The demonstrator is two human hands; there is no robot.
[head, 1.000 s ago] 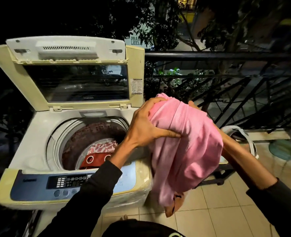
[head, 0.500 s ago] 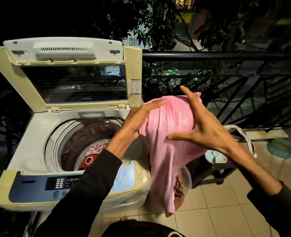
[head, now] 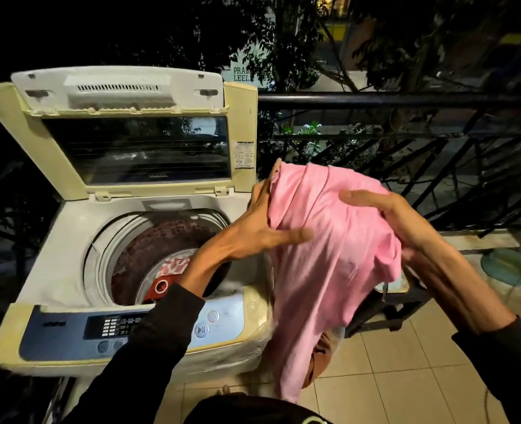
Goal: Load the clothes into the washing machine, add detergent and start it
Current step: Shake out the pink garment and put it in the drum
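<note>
Two hands (head: 253, 231) (head: 406, 221) gripping pink garment (head: 329, 255), washing machine (head: 69, 240) drum holding red-patterned clothes (head: 173, 270)

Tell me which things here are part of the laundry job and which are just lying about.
Part of the job:
- pink garment, held by left hand and right hand
- washing machine, lid open
- clothes in the drum

Lying about:
- railing
- green round object
</note>
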